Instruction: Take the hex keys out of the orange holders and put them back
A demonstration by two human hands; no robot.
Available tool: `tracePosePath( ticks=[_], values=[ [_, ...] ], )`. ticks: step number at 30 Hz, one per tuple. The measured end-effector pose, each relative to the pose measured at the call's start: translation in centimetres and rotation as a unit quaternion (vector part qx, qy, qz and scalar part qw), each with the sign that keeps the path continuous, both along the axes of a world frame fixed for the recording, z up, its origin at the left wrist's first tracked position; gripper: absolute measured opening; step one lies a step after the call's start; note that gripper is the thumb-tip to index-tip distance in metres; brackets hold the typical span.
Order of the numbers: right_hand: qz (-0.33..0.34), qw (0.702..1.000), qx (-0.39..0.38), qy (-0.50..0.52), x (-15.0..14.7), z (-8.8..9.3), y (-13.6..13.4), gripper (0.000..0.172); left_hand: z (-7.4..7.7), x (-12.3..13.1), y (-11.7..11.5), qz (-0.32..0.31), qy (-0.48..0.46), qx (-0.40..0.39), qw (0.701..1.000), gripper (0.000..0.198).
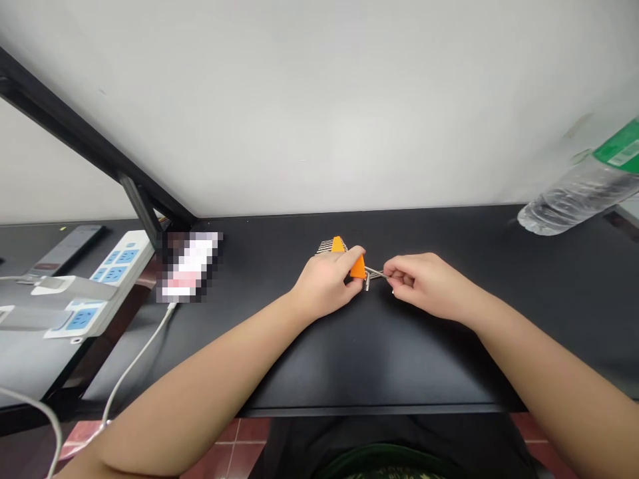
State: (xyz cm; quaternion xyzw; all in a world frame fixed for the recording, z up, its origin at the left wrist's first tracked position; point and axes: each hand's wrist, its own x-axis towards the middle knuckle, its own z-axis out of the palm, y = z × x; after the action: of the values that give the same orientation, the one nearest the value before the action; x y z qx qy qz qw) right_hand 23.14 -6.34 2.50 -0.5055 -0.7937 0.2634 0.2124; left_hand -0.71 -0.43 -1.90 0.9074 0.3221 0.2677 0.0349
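An orange hex key holder (358,267) is in my left hand (324,283), fingers closed around its middle just above the black desk. Thin metal keys fan out from its far left end. My right hand (424,283) is closed in a pinch on the end of a metal hex key (375,271), which reaches to the holder's near right end. Whether that key sits in a slot cannot be made out. Another short key end (368,283) points down beside it. My left fingers hide part of the holder.
On the black desk (319,372), a phone with a blurred screen (192,266) lies left, its white cable (130,362) running over the front edge. Farther left are a power strip (120,266) with plugs and a dark phone (70,249). A green-labelled plastic bottle (569,196) stands right, by the wall.
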Motion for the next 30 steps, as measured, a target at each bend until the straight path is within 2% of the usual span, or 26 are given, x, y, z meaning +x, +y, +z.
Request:
tracePosePath(
  ticks=[3,7,12,16,18,23,25,27,28,30],
  values=[
    [-0.057,0.987,-0.098,0.115,0.2,0.0,0.1,0.011,-0.1,-0.1,0.1,-0.002,0.006,0.015,1.0,0.038],
    [-0.127,0.924,-0.236,0.273,-0.7,-0.7,0.4,0.027,0.0,0.3,-0.3,-0.026,0.006,0.016,1.0,0.031],
    [-0.135,0.873,-0.294,0.366,-2.8,-1.9,1.0,0.034,0.8,0.8,-0.9,-0.049,-0.002,-0.004,0.999,0.019],
    [-0.119,0.847,-0.311,0.415,-2.7,-1.9,1.1,0.033,0.7,0.6,-0.5,-0.026,-0.02,-0.006,0.999,0.025],
    [-0.097,0.857,-0.313,0.398,-2.4,-1.9,1.0,0.029,0.4,0.5,-0.3,-0.025,-0.032,0.001,0.999,0.027],
    [-0.075,0.927,-0.26,0.259,-2.0,-1.6,0.9,0.024,0.0,0.3,0.0,-0.027,-0.02,0.005,0.999,0.028],
    [-0.078,0.965,-0.178,0.178,-1.5,-1.5,1.0,0.021,0.0,0.2,0.0,-0.017,-0.017,-0.001,1.0,0.031],
    [-0.062,0.994,-0.059,0.064,-0.5,-1.6,1.2,0.016,0.1,0.2,0.0,-0.008,-0.01,-0.015,1.0,0.035],
    [-0.042,0.999,-0.005,0.003,0.0,-1.7,1.3,0.013,0.2,0.1,0.0,-0.004,-0.006,-0.023,1.0,0.037],
    [0.005,0.996,0.038,-0.084,1.0,-2.1,1.4,0.014,0.3,0.1,0.1,0.002,0.001,-0.038,0.999,0.039]
  ],
)
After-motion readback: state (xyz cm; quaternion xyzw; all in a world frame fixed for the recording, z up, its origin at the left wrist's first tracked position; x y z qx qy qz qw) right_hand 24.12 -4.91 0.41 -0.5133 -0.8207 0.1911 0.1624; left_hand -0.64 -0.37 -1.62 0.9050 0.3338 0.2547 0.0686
